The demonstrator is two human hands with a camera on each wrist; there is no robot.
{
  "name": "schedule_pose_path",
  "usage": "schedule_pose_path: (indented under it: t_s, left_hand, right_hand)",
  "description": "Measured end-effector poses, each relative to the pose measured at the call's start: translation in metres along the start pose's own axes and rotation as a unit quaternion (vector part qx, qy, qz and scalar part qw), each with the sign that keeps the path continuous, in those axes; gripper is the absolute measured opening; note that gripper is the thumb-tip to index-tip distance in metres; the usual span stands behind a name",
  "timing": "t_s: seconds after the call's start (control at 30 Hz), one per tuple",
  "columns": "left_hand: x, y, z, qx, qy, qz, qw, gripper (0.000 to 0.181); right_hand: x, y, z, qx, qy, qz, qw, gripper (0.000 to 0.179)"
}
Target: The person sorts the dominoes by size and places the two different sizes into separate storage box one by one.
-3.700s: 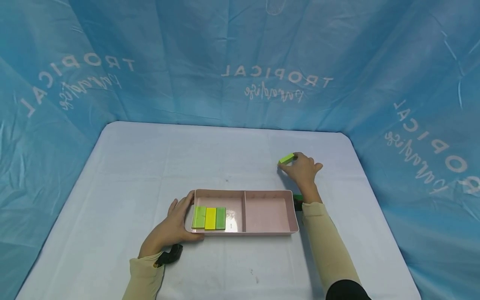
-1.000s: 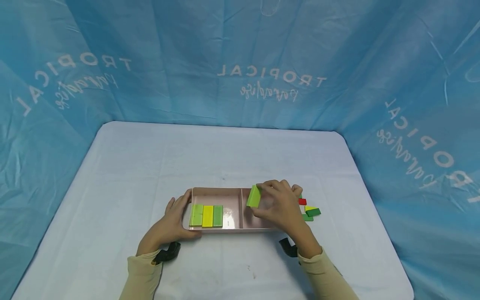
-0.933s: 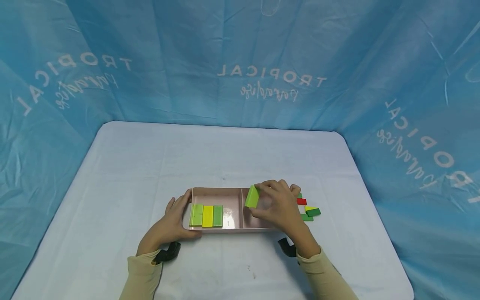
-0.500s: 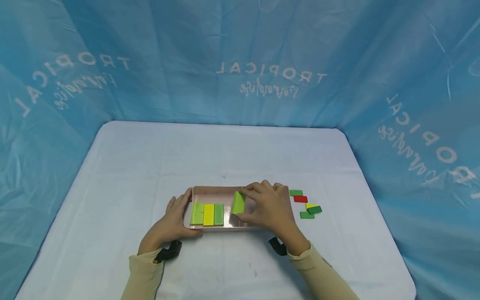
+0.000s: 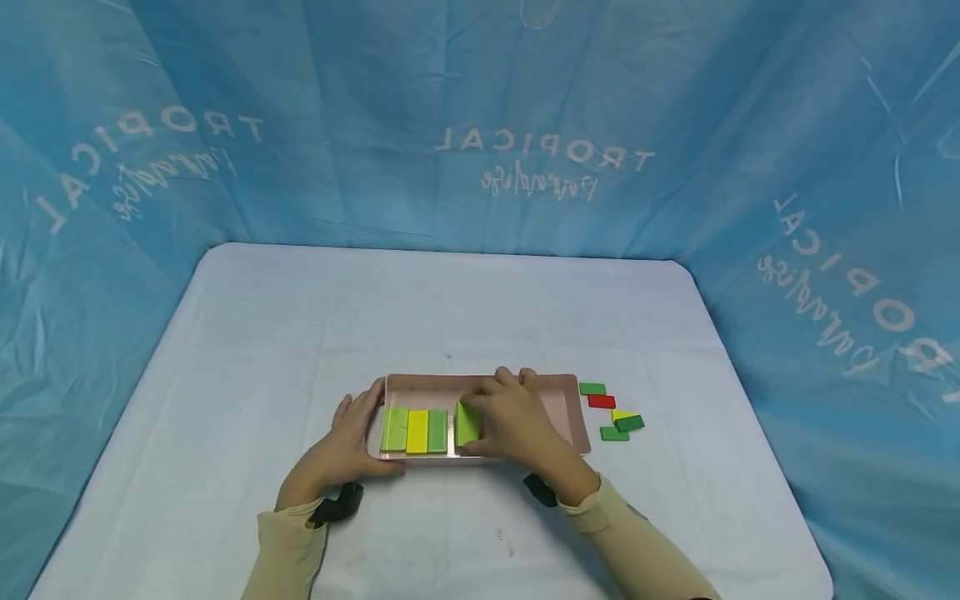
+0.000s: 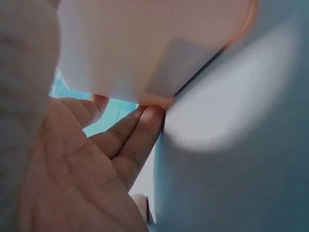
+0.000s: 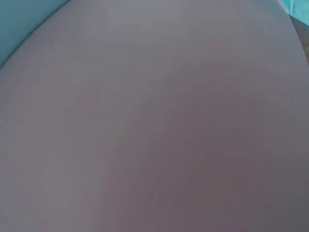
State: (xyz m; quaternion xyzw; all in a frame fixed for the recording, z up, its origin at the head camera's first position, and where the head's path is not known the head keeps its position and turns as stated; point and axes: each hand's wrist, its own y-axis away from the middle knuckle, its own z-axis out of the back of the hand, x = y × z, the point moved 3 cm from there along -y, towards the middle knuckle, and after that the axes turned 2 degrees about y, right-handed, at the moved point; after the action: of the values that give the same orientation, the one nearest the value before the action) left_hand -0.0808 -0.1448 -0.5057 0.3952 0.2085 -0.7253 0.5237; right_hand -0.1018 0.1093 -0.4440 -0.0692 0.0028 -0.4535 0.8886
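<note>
A shallow pink tray (image 5: 564,403) sits on a counter (image 5: 360,308) covered in white cloth. Toward its left end, along the near side, three blocks lie side by side: a pale green block (image 5: 396,430), a yellow block (image 5: 417,432) and a mid-green block (image 5: 437,431). The right hand (image 5: 517,425) pinches a lime block (image 5: 467,423) between thumb and fingers, inside the tray, just right of the row with a narrow gap between. It looks slightly tilted; whether it touches the tray's floor cannot be told. That hand also covers the middle of the tray.

The left hand (image 5: 341,446) grips the tray's left end, thumb along the near edge and fingers at the far corner. The left wrist view shows its fingertips against the outside of the tray.

On the counter, just right of the tray, lie a green piece (image 5: 592,389), a red piece (image 5: 602,402), a yellow piece (image 5: 621,413) partly covered by a dark green piece (image 5: 629,423), and another green piece (image 5: 615,434).

Behind hangs a blue curtain (image 5: 337,183) with white lettering (image 5: 542,142), reading "TROPICAL Paradise" in mirror writing; the print repeats left and right.
</note>
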Motion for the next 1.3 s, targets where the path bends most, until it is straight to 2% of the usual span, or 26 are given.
schedule_pose_path:
  t_s: [0.33,0.67,1.07,1.3]
  left_hand:
    - [0.000,0.000,0.000,0.001,-0.001,0.002,1.0000,0.134]
    - [0.002,0.001,-0.001,-0.002,0.004,-0.005,1.0000,0.133]
    - [0.001,0.001,0.001,-0.003,0.004,-0.005,1.0000,0.134]
    - [0.001,0.002,0.001,0.001,0.007,-0.002,1.0000,0.134]
  right_hand:
    - [0.011,-0.014,-0.007,0.058,0.024,0.020,0.9978,0.053]
    - [0.017,-0.020,-0.013,0.069,0.055,0.044,0.9952,0.049]
    - [0.020,-0.023,-0.014,0.090,0.064,0.041,0.9931,0.053]
    - [0.020,-0.023,-0.016,0.087,0.057,0.039,0.9939,0.055]
